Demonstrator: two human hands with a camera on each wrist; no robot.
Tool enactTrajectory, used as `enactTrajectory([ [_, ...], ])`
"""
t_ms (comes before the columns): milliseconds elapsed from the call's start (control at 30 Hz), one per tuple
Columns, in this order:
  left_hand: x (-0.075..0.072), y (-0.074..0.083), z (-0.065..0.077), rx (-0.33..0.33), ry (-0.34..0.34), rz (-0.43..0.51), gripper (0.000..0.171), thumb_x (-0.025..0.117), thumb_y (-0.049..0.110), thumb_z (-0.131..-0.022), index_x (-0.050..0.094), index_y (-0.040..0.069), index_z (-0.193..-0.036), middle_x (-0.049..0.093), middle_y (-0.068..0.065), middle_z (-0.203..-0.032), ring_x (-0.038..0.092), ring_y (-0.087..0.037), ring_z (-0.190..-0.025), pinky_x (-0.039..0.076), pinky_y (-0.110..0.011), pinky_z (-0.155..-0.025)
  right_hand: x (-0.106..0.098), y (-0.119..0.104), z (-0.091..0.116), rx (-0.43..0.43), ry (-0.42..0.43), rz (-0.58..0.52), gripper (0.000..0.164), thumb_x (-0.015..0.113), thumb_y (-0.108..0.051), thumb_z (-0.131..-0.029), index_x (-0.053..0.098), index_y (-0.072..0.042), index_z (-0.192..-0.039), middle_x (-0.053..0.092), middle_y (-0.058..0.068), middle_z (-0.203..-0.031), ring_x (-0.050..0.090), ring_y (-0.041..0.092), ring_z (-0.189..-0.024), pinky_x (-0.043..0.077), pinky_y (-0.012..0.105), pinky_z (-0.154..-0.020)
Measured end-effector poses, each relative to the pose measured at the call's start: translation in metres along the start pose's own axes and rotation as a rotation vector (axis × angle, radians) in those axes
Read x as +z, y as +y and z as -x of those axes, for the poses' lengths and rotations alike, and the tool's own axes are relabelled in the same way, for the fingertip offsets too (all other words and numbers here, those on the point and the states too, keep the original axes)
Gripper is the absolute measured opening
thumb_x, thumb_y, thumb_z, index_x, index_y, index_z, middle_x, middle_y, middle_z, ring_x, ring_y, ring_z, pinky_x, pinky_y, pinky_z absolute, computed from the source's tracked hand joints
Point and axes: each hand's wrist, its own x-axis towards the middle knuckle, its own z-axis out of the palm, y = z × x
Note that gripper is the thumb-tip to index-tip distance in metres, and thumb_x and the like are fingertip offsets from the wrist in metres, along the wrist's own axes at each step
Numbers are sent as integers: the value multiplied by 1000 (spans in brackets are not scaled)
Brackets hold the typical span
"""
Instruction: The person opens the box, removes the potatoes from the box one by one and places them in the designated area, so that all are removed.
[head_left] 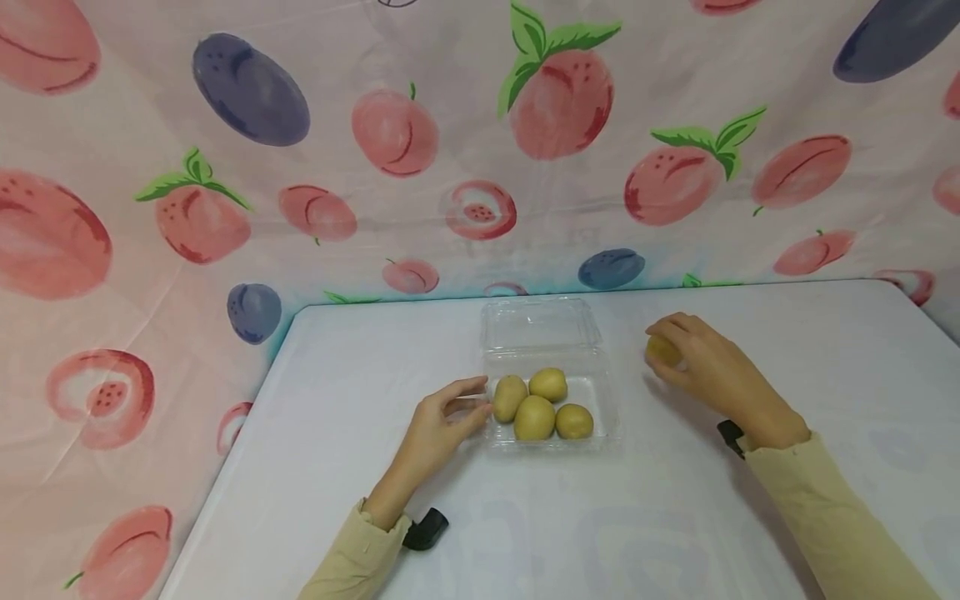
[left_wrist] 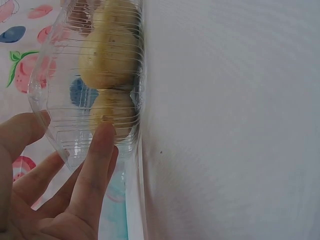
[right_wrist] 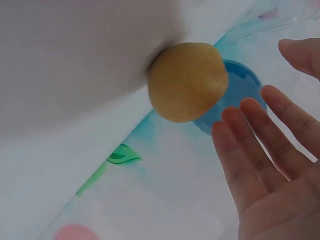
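Several yellow potatoes (head_left: pixel 534 418) lie in the base of a clear plastic clamshell box (head_left: pixel 606 408), whose lid (head_left: pixel 540 325) is folded back behind it. My left hand (head_left: pixel 442 425) is at the left end of the box, its extended fingers touching the wall and rim, as the left wrist view shows. To the right of the box, my right hand (head_left: pixel 701 362) is beside a single potato (right_wrist: pixel 187 82) on the table. In the right wrist view its fingers (right_wrist: pixel 265 145) are fairly straight and spread, with a gap visible between them and that potato.
A white-covered table (head_left: pixel 315 358) carries everything. Directly behind it rises a fruit-printed cloth (head_left: pixel 450 108), which also runs down the left side. Black wrist cameras (head_left: pixel 426 529) are strapped at both sleeve cuffs.
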Motion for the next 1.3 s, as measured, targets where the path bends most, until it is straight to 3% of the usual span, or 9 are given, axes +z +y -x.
enactTrajectory([
  [433,-1,2,0,-13,-1,6,45,72,16,-93,59,4,-135,60,-11,-138,65,-26,-116,60,-23,-85,-3,-18,1,-109,79,42,37,81,-7,-78,66,3,-110,63,18,-110,60,33,-102,59,50,-77],
  [800,0,3,1,-10,8,36,43,72,11,-92,61,2,-133,61,-14,-136,65,-30,-115,60,-22,-84,-6,-38,5,-98,-16,15,42,82,-9,-80,64,3,-116,64,18,-115,59,34,-109,57,52,-91],
  [1100,0,4,0,-20,9,37,43,72,11,-92,61,3,-133,61,-13,-136,65,-28,-115,60,-22,-84,-6,-51,5,-221,50,9,43,84,-8,-77,64,4,-113,64,17,-111,59,33,-105,60,47,-82],
  [1300,0,3,0,-19,8,41,43,71,11,-92,60,2,-133,60,-14,-137,65,-29,-116,60,-22,-83,-5,-58,3,-261,39,6,45,85,-10,-76,64,2,-114,65,14,-112,62,30,-104,61,45,-80],
])
